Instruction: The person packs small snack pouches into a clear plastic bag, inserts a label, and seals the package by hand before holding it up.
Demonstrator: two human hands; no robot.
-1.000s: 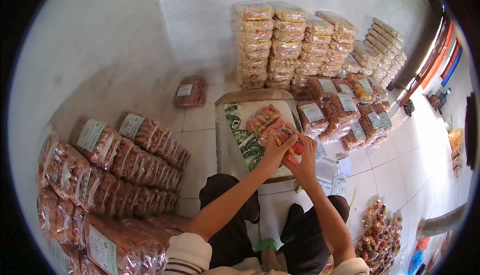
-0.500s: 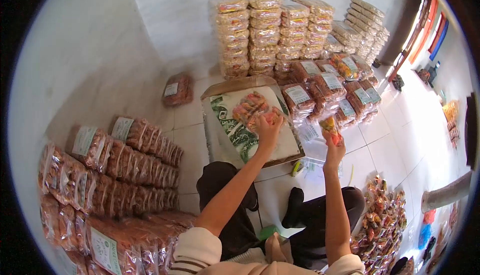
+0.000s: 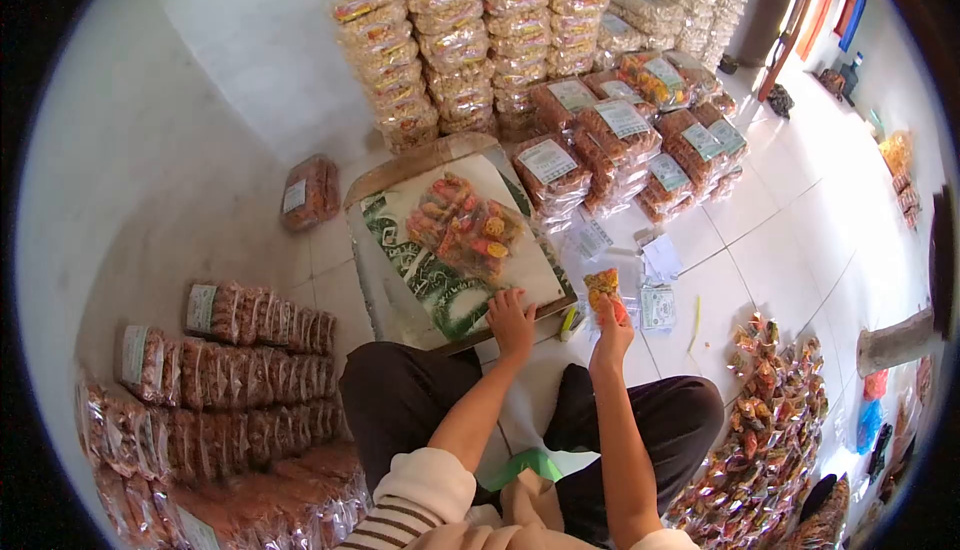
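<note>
My right hand (image 3: 611,338) is closed around a small clear packet (image 3: 601,288) with yellow and orange contents, raised beside the shallow cardboard box. Fingers apart, my left hand (image 3: 511,324) lies on the near edge of the box, holding nothing. A white and green printed sheet (image 3: 493,178) lines this shallow box (image 3: 372,316). On the sheet, several small snack packets (image 3: 462,225) with red, orange and yellow contents lie close together in a flat group, just beyond my left hand.
Labelled bags of brown snacks (image 3: 548,162) are piled right of the box, with tall stacks of pale packs (image 3: 440,40) behind. More brown bags (image 3: 240,375) stand at left. Small packets (image 3: 765,420) heap at right. Paper labels (image 3: 658,307) and a yellow-green cutter (image 3: 571,324) lie nearby.
My left hand has let go of a packet on the group and drawn back to the box's near edge. My right hand still grips its packet. The view has shifted.
</note>
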